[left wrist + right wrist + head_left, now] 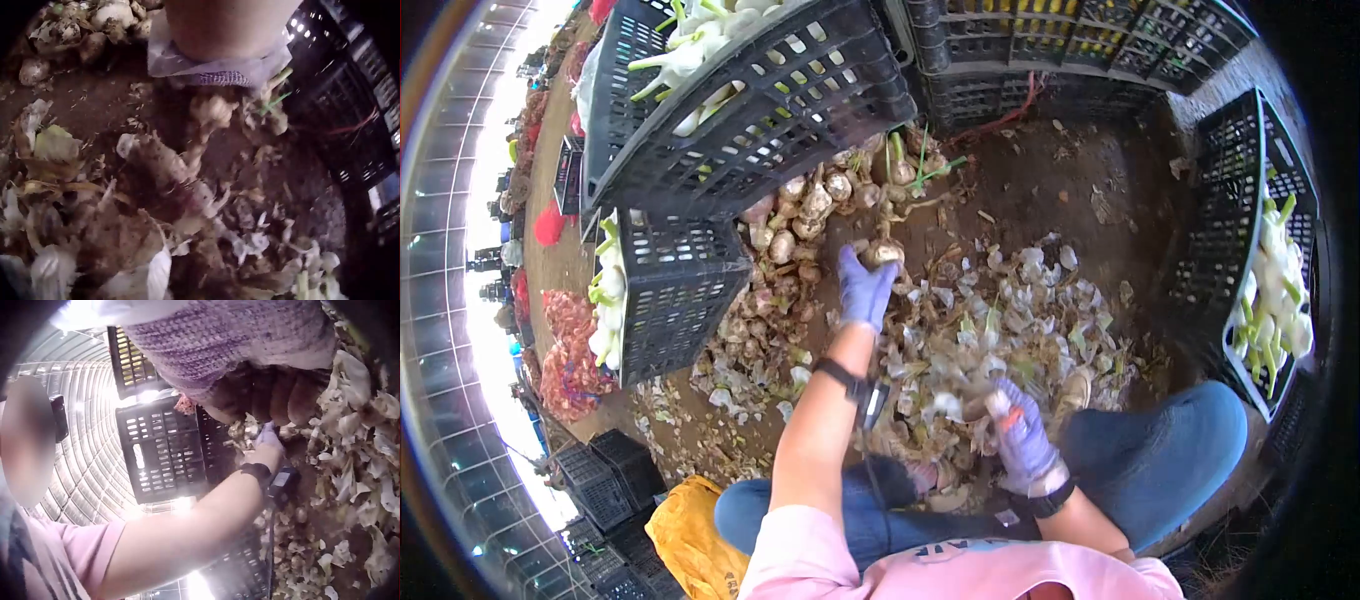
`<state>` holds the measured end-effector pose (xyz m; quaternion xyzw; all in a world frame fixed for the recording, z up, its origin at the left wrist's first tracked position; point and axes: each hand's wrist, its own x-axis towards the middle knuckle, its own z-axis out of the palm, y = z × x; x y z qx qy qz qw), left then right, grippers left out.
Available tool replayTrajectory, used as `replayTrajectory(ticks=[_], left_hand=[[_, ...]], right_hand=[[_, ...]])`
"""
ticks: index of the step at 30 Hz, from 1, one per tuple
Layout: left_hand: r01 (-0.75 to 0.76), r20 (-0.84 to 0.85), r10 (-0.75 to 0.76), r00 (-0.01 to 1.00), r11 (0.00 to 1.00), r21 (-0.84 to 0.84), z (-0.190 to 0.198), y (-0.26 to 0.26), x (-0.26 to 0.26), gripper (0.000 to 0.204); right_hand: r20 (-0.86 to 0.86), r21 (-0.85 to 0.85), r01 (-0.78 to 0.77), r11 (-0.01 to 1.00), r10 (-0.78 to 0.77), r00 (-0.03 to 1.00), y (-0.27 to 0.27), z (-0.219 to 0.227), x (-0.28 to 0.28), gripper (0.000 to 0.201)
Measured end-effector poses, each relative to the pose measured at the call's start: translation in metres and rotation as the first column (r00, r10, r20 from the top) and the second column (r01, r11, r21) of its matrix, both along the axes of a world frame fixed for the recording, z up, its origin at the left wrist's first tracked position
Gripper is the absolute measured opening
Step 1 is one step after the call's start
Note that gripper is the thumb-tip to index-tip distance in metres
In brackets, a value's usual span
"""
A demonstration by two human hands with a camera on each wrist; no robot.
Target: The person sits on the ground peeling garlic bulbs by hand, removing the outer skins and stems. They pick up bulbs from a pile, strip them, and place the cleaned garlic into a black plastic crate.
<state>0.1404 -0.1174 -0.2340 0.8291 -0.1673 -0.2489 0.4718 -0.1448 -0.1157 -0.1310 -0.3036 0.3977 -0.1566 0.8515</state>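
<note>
My left hand [867, 285], in a purple glove, grips a dirt-covered garlic bulb [884, 252] at the edge of the bulb heap [805, 215]. In the left wrist view, a garlic bulb [212, 111] with a stalk shows just past the glove cuff. Nearer my body, my right hand [1024, 440], also gloved, is raised over the peelings with its fingers curled. A small blurred pale thing [948, 405] sticks out from its fingertips; its kind cannot be made out. The right wrist view shows soil-stained fingers [275, 394] bent inward, hiding what they hold.
Loose garlic skins [990, 325] cover the ground before my legs. Black crates stand around: one with trimmed garlic [750, 110] ahead left, another [675, 290] at the left, and one [1215, 230] at the right. A yellow sack [697, 540] lies beside my left knee.
</note>
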Motion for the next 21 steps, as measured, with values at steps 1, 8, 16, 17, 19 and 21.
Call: replayTrajectory(ticks=[1,8,16,17,19,21], left_hand=[[0.019,-0.093,-0.025,0.995,0.998,-0.060,0.040,0.005,-0.019,0.061],[0.532,0.621,-0.455,0.638,0.844,0.071,0.204,0.074,-0.124,0.067],[0.665,0.767,-0.481,0.425,0.740,0.095,0.241,0.110,-0.177,0.065],[0.664,0.759,-0.467,0.454,0.745,0.061,0.242,0.112,-0.181,0.063],[0.663,0.728,-0.462,0.506,0.749,0.015,0.244,0.116,-0.186,0.063],[0.650,0.704,-0.454,0.546,0.760,-0.014,0.244,0.118,-0.191,0.065]], right_hand=[[0.218,0.054,0.244,0.968,-0.250,0.943,0.010,0.005,0.003,0.037],[0.056,-0.182,0.019,0.983,-0.009,0.998,0.000,0.054,0.002,0.040],[0.298,-0.097,-0.002,0.995,0.031,0.954,0.007,0.102,-0.018,0.029],[0.289,-0.090,0.016,0.996,0.011,0.957,0.006,0.107,-0.020,0.026],[0.275,-0.138,-0.064,0.988,0.101,0.956,0.000,0.110,-0.030,0.024],[0.200,-0.186,-0.187,0.965,0.224,0.954,-0.007,0.120,-0.037,0.022]])
